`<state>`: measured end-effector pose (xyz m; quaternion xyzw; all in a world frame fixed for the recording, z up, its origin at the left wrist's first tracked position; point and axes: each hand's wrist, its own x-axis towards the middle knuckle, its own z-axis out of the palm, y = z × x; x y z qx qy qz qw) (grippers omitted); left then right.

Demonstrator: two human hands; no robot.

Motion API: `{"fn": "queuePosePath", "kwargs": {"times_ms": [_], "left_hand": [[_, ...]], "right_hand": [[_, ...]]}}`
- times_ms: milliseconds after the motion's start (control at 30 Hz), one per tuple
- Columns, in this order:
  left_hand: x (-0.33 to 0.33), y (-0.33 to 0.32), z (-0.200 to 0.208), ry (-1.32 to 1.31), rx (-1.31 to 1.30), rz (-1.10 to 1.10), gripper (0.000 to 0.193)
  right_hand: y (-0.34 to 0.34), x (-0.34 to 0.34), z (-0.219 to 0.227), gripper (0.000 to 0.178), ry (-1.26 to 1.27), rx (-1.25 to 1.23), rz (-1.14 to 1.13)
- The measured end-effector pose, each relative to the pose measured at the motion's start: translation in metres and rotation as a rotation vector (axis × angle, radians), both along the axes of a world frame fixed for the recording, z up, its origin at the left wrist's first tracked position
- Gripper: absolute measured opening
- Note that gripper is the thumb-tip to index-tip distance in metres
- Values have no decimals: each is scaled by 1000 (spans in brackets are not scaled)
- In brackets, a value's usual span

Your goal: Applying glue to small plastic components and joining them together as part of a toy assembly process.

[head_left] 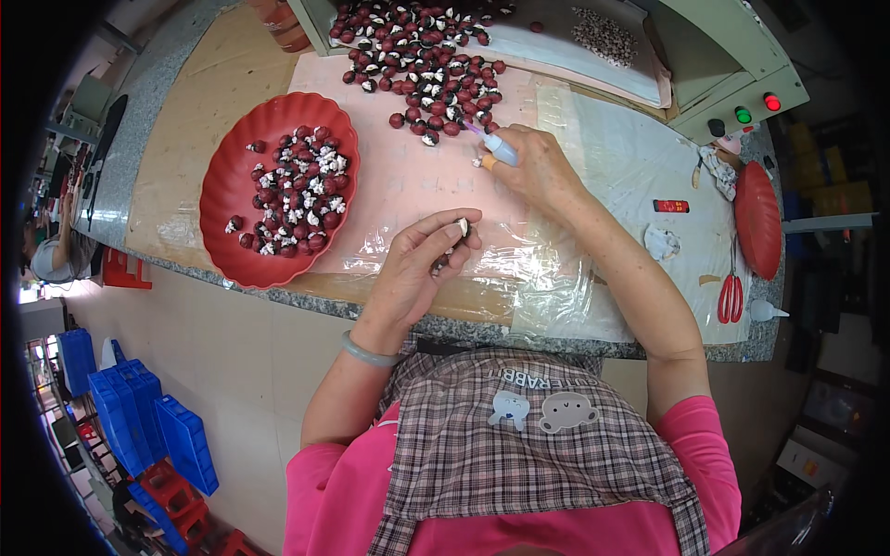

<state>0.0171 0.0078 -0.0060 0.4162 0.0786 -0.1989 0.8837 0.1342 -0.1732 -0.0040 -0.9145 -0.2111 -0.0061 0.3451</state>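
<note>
My left hand (415, 264) is raised over the near part of the table, its fingers closed on small black-and-white pieces (461, 230) that look like the dark caps on the balls. My right hand (538, 171) grips a small squeeze bottle (502, 149) with a pale body and a thin purple tip. An orange band wraps one of its fingers. The tip points at the near edge of a heap of dark red balls (422, 88) with black-and-white parts. To the left stands a red scalloped bowl (215, 199) with similar balls (297, 195) topped with white tufts.
A grey-green metal housing (742, 83) with lit red and green buttons stands at the back right, small pale pieces (604, 37) inside it. On the right lie red-handled scissors (731, 298), another red dish (758, 222) and a white nozzle bottle (766, 310). Blue crates (130, 403) stand on the floor.
</note>
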Motion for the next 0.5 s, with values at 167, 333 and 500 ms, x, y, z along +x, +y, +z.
{"fn": "queuePosePath", "kwargs": {"times_ms": [167, 333, 500], "left_hand": [[1, 1, 2, -11, -8, -4, 31], [0, 1, 2, -3, -7, -2, 31], [0, 1, -1, -24, -34, -1, 31]], "right_hand": [[6, 0, 0, 22, -58, -118, 56], [5, -2, 5, 23, -100, -129, 109], [6, -1, 11, 27, -91, -28, 187]]}}
